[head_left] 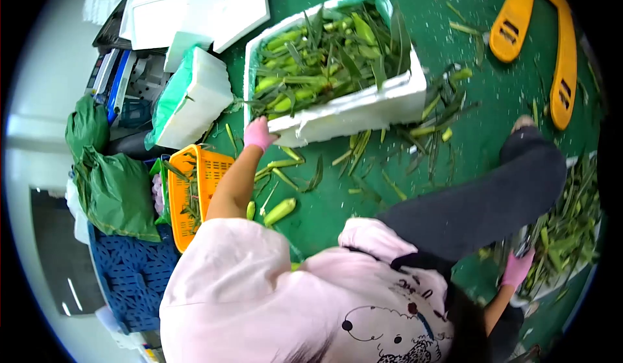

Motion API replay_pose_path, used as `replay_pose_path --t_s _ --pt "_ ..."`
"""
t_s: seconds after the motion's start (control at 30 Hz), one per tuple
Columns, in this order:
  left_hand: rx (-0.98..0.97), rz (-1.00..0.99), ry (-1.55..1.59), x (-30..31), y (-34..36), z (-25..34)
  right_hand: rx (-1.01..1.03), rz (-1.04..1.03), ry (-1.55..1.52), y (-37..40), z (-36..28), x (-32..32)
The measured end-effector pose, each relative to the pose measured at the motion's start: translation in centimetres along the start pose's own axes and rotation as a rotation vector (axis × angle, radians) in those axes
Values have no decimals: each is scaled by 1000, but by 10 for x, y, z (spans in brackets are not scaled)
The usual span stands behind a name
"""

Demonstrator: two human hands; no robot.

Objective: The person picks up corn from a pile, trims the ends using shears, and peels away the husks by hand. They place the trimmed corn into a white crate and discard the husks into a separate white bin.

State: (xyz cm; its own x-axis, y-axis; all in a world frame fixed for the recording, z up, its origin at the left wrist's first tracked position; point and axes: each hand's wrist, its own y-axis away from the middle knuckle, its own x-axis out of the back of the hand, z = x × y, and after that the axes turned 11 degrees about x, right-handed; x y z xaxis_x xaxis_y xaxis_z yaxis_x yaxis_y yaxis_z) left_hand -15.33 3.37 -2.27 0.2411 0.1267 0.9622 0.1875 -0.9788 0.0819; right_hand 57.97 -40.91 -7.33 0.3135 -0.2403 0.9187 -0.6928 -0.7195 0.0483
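Observation:
My left hand [259, 134], in a pink glove, is closed on the near left corner of a white foam box [350, 113]. Green corn ears in their husks [292, 71] and long leaves fill this box. Far to the right, my right hand [517, 269], also pink-gloved, is closed around a dark, shiny metal tool [523, 241] whose kind I cannot make out. That hand is beside a second white container [559, 290] heaped with green husks and leaves [564, 233].
Loose leaves and stalks litter the green floor [350, 201], with a corn ear [280, 212] near my left arm. An orange basket [206, 175], green bags [113, 191], a blue crate [133, 269] and foam boxes [198, 97] stand left. Yellow pallet-truck forks [563, 90] lie upper right.

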Motion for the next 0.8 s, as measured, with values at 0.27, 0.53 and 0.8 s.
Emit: replay_pose_path --t_s 0.27,0.53,0.8 --pt "-98 -66 -5 17 48 28 -64 -48 -149 8 -4 11" --pt "-159 -158 333 49 197 168 3 -38 -544 -10 31 -12" --pt "-349 -384 613 78 244 193 95 -8 -445 17 5 -27"
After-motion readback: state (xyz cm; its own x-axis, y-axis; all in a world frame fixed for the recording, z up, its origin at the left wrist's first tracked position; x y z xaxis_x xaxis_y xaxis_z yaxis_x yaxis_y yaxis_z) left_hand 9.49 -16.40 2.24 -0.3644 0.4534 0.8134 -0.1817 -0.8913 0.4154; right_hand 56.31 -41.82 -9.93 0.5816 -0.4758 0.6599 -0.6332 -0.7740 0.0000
